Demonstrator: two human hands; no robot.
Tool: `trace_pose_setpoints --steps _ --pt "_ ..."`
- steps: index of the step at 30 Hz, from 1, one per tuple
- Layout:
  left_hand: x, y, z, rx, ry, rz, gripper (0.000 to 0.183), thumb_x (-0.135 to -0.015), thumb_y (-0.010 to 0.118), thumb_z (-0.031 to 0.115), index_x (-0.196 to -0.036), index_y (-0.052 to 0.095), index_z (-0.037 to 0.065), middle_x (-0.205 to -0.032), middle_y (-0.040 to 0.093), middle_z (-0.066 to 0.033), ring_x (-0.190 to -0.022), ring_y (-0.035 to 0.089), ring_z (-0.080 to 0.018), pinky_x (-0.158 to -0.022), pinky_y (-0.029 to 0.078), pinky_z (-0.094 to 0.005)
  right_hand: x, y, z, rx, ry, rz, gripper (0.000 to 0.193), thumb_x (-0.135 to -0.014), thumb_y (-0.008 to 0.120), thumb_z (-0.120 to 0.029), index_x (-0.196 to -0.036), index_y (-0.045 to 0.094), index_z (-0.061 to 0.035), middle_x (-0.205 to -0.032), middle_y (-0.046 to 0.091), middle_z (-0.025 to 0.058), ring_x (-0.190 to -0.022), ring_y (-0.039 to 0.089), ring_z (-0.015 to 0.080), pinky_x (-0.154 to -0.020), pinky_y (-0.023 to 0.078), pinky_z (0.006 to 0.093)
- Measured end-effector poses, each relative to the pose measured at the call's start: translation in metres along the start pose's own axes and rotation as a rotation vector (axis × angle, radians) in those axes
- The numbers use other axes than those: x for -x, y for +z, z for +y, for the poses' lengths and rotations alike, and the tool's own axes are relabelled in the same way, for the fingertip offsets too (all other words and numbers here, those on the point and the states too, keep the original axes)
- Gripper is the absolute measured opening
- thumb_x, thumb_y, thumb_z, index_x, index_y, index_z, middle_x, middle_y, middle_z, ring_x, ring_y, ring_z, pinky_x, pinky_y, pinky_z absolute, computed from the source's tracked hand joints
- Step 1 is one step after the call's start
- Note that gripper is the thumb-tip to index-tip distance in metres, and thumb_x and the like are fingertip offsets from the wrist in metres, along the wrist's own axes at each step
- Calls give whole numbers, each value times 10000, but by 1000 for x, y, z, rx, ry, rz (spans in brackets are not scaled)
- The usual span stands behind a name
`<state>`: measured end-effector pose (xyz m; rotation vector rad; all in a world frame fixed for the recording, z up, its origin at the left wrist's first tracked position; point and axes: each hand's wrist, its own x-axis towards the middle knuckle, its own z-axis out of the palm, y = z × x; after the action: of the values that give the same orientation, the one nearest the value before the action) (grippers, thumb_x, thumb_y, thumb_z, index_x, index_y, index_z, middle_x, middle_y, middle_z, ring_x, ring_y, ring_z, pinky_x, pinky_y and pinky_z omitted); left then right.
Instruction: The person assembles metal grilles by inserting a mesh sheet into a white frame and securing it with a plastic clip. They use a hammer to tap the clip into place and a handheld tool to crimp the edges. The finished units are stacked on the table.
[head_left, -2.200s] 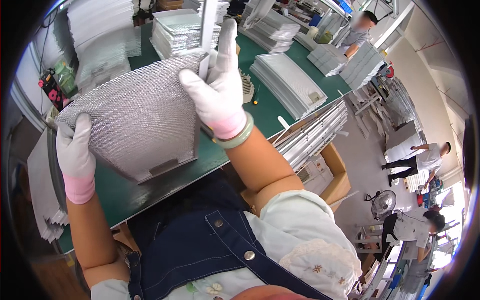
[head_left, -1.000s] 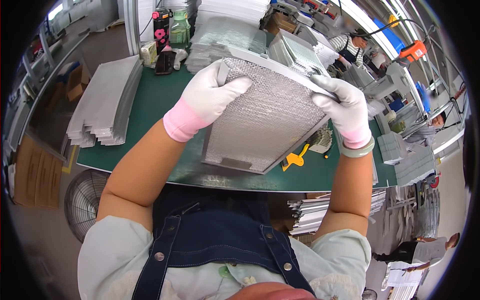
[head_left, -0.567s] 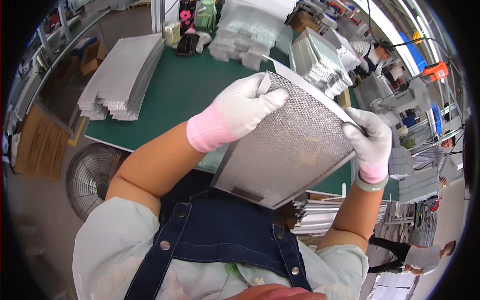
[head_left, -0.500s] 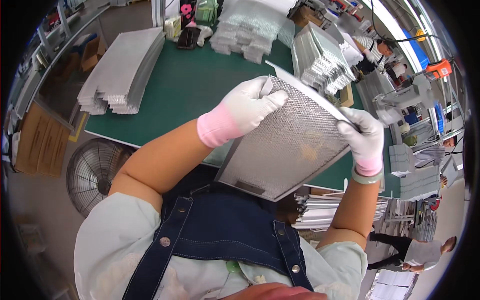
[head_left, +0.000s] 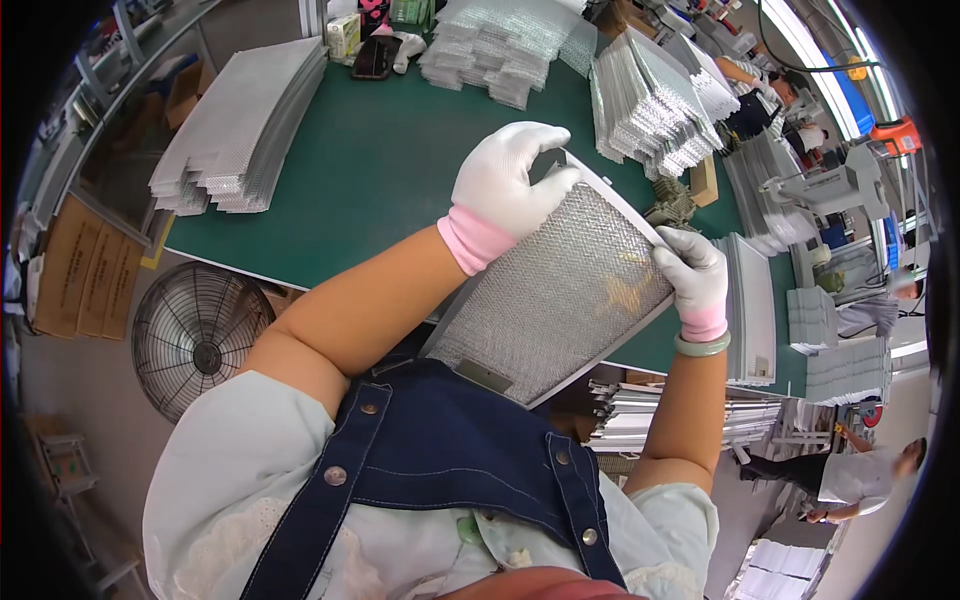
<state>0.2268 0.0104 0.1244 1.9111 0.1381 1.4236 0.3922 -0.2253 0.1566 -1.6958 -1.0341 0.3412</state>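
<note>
A rectangular metal mesh filter panel point(head_left: 560, 290) with a light metal frame is tilted in front of my apron, its lower edge close to my body. My left hand point(head_left: 510, 185), in a white knit glove with a pink cuff, curls round the upper corner, thumb on the mesh side and fingers over the edge. At the right corner my gloved right hand point(head_left: 693, 275) grips the frame between thumb and fingers. A frame strip point(head_left: 610, 195) runs along the upper edge between both hands. Near the lower edge sits a small dark rectangular plate point(head_left: 484, 376).
The green table point(head_left: 400, 165) carries a stack of mesh sheets point(head_left: 240, 115) at left, more mesh point(head_left: 500, 45) at the back and another stack point(head_left: 655, 100) at right. Framed panels point(head_left: 750, 310) lie to the right. A floor fan point(head_left: 203, 340) stands at left. A person point(head_left: 860, 478) is at far right.
The frame strip, standing off the mesh at an angle before, now lies along the panel's upper edge. My right hand has shifted a little left and down; my left hand has moved slightly up.
</note>
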Motion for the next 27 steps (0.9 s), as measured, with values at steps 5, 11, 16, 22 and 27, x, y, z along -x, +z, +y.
trace_pose_setpoints --steps 5,11,16,22,27 --pt "12 13 10 19 -35 57 247 -775 793 97 -973 701 -18 -969 700 -134 -916 684 -245 -859 530 -317 9 0 7 -48 -7 50 251 -841 743 11 -1090 704 14 -975 707 20 -853 625 60 -787 510 211" --pt "18 20 9 623 -350 -87 363 -855 729 45 -1198 627 -21 -1069 682 -43 -931 629 -93 -823 515 -239 12 -5 3 5 -22 62 234 -836 741 27 -1068 712 9 -954 700 10 -842 624 63 -776 503 205" --pt "12 3 17 755 -446 -285 438 -887 686 14 -1313 586 -3 -1102 678 -35 -922 605 -62 -834 507 -216 17 -14 15 -50 -46 65 261 -819 753 40 -1074 708 6 -970 703 26 -857 631 76 -784 508 214" --pt "8 -6 26 779 -493 -299 425 -888 694 21 -1304 604 5 -1058 687 -24 -880 603 -55 -803 510 -211 19 -17 20 -131 -71 43 277 -813 761 40 -1081 702 3 -980 704 44 -871 639 90 -789 513 225" --pt "8 -9 25 629 -457 -330 422 -883 690 10 -1296 606 -2 -1005 678 -17 -875 601 -51 -784 506 -198 20 -14 17 -57 -74 64 261 -814 771 22 -1067 709 2 -975 701 40 -859 633 84 -779 508 220"
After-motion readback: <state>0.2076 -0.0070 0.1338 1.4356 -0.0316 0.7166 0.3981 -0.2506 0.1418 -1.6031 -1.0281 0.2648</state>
